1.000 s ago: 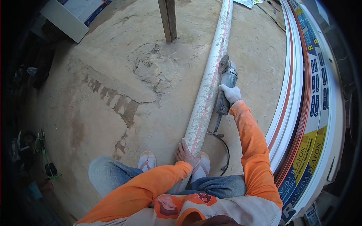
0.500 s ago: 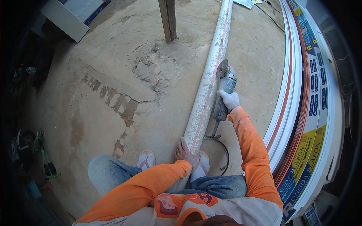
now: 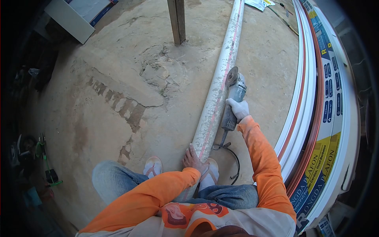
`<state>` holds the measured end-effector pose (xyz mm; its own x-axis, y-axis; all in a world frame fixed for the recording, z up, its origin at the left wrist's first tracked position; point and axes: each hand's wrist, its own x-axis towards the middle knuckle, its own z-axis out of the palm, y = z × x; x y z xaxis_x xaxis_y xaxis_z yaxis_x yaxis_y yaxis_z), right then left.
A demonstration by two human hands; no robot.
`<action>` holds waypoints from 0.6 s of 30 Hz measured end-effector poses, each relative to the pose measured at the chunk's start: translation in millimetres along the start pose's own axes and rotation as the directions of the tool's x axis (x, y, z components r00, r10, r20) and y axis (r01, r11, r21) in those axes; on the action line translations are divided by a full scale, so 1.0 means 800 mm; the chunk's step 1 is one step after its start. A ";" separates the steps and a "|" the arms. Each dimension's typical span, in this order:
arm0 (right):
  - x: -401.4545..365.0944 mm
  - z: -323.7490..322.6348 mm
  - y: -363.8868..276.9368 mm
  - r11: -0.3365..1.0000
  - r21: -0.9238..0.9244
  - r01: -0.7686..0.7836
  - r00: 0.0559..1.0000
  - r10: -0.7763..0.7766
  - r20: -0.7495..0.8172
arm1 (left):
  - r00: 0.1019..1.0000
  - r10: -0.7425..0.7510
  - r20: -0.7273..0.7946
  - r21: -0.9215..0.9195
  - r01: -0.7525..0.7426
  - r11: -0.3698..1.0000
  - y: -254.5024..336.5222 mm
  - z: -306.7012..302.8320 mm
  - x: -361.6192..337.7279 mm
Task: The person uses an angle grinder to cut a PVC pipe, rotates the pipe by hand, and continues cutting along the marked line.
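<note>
Our gloved right hand (image 3: 239,108) has its grip closed round the grinder (image 3: 233,91), whose disc touches the pipe (image 3: 218,85). Our bare left hand (image 3: 194,161) rests open on the pipe's near end, and the pipe lies along the floor (image 3: 118,71).

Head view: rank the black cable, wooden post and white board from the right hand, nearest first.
From the right hand:
1. Black cable: just behind it, on the floor.
2. Wooden post: upper centre.
3. White board: far upper-left corner.
</note>
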<state>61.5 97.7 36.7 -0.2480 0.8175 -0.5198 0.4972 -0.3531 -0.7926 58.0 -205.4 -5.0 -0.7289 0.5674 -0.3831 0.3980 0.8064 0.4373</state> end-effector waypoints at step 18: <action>-0.015 0.001 0.025 0.999 -0.026 0.025 1.000 -0.024 0.016 | 1.000 -0.007 -0.008 0.011 0.007 1.000 0.003 -0.002 -0.001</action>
<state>73.9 80.6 26.8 -0.2733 0.8186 -0.5053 0.5121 -0.3209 -0.7968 58.1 -204.3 -2.4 -0.7360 0.5608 -0.3793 0.3993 0.8120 0.4257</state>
